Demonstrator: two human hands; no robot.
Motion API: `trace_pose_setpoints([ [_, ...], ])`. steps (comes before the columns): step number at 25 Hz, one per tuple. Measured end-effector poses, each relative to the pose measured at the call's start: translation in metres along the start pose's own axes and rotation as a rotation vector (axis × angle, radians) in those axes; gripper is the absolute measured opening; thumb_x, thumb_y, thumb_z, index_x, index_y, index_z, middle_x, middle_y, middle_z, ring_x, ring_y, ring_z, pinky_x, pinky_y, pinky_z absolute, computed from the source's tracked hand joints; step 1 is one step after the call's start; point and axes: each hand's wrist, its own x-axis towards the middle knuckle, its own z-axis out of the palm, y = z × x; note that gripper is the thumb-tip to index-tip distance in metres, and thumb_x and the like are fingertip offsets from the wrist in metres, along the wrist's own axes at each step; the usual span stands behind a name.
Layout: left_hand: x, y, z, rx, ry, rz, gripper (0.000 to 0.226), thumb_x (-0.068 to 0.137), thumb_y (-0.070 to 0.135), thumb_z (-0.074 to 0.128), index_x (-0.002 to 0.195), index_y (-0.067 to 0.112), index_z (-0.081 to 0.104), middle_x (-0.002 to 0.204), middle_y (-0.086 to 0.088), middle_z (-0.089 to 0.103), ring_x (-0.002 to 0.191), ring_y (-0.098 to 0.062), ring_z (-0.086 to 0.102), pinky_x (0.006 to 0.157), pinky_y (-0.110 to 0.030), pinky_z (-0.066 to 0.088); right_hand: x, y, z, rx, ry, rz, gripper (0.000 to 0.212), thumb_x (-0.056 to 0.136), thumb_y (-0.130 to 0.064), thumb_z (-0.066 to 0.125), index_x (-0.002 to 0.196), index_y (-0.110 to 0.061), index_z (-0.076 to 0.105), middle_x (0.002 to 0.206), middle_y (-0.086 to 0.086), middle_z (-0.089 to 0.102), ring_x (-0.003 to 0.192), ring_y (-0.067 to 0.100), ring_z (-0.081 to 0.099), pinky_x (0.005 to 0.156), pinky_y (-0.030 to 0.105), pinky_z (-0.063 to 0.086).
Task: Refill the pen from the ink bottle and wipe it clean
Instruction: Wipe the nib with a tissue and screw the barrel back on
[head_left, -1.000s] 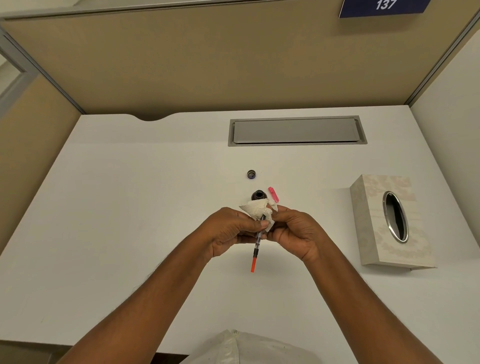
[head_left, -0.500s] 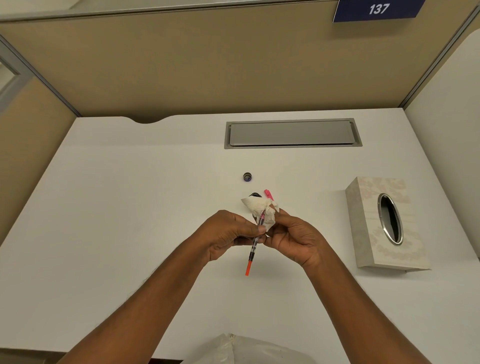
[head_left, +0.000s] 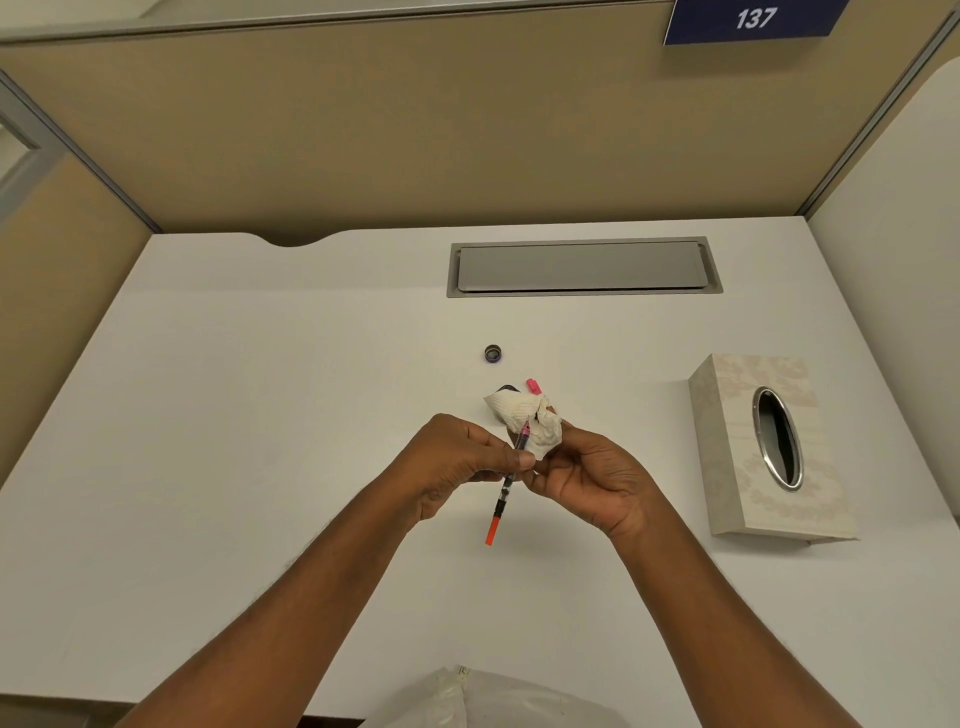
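1. The pen (head_left: 506, 480) sits pinched between my left thumb and fingertips, slanting from its orange tail end below my knuckles up to the pink section just beyond them, where its tip goes into the tissue (head_left: 530, 423).
2. My left hand (head_left: 460, 462) is clenched on the pen barrel; my right hand (head_left: 587, 475) is grasping the crumpled tissue, bunched around the pen's front end above my fingertips.
3. What could go wrong: the ink bottle (head_left: 506, 388) stands just beyond my fingers, mostly hidden behind the tissue, and I judge it is open, since a small dark cap (head_left: 493, 354) lies further out on the desk (head_left: 260, 441). A wide sweep of the tissue could knock it over.
4. If I press too hard at the tip, ink may soak through the thin tissue onto my right fingers (head_left: 545, 470), or smear back along the barrel.
5. My hold is near the middle of the barrel, so the long tail could swing and twist the pen loose.
6. Against the frame a second ago, more of the pink section shows beyond my left fingertips, and the tissue sits further up the tip.
7. A pink piece (head_left: 533, 385), perhaps the pen cap, lies past the tissue.
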Motion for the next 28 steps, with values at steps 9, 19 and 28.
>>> trace_pose_setpoints([
  [9,-0.001,0.003,0.005,0.118,0.057,-0.01,0.024,0.057,0.011,0.085,0.072,-0.003,0.072,0.071,-0.018,0.069,0.068,-0.022,0.067,0.079,-0.035,0.057,-0.002,0.002,-0.003,-0.103,-0.074,-0.046,0.041,0.078,-0.002,0.062,0.119,-0.007,0.064,0.123,0.014,0.063,0.104,0.025,0.06,0.077,0.033,0.053],
  [19,0.0,0.002,0.008,0.126,0.077,-0.018,0.033,0.058,0.015,0.085,0.077,-0.009,0.071,0.082,-0.027,0.069,0.073,-0.025,0.065,0.083,-0.04,0.056,0.0,0.008,0.003,-0.125,-0.003,-0.149,0.036,0.089,0.003,0.054,0.124,-0.001,0.059,0.121,0.016,0.062,0.084,0.016,0.062,0.062,0.026,0.055],
  [28,0.002,-0.002,0.007,0.111,0.092,-0.003,0.029,0.059,0.016,0.084,0.074,-0.005,0.072,0.081,-0.024,0.072,0.082,-0.032,0.069,0.087,-0.045,0.055,-0.002,0.011,0.009,-0.154,0.127,-0.177,0.015,0.087,-0.002,0.061,0.097,-0.007,0.071,0.087,0.009,0.074,0.078,0.018,0.067,0.066,0.031,0.055],
])
